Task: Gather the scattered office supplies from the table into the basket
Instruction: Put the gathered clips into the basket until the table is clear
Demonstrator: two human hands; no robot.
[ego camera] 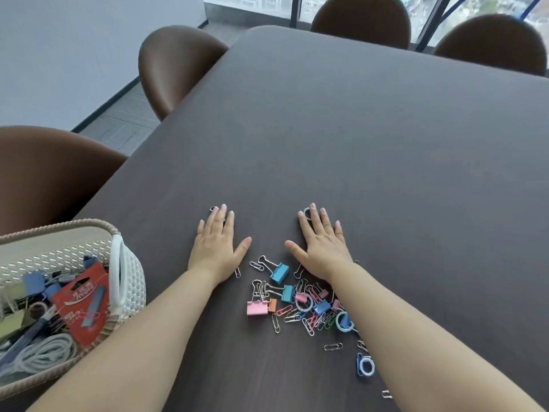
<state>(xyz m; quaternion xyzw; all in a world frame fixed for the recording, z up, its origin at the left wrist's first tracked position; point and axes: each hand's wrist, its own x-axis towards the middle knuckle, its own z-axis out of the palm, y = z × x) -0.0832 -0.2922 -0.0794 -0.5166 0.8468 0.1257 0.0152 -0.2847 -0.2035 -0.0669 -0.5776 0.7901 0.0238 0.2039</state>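
Note:
Both hands lie flat on the dark table [371, 150], fingers straight. My left hand [217, 245] has a small clip [213, 209] at its fingertips. My right hand [322, 242] rests with a pale blue ring [307, 213] under its forefinger. Between and below my wrists lies a pile of paper clips and binder clips: a blue binder clip [279, 272], a pink one [257, 308], a teal one [287, 292]. A white woven basket [130, 281] stands at the lower left, holding a red staple pack [84, 304], cord and clips.
Brown chairs stand along the left edge [175, 69] [50, 173] and the far edge [362, 19] [490, 43]. More blue rings [365, 365] and a loose paper clip [332, 347] lie near my right forearm. Windows run behind the far chairs.

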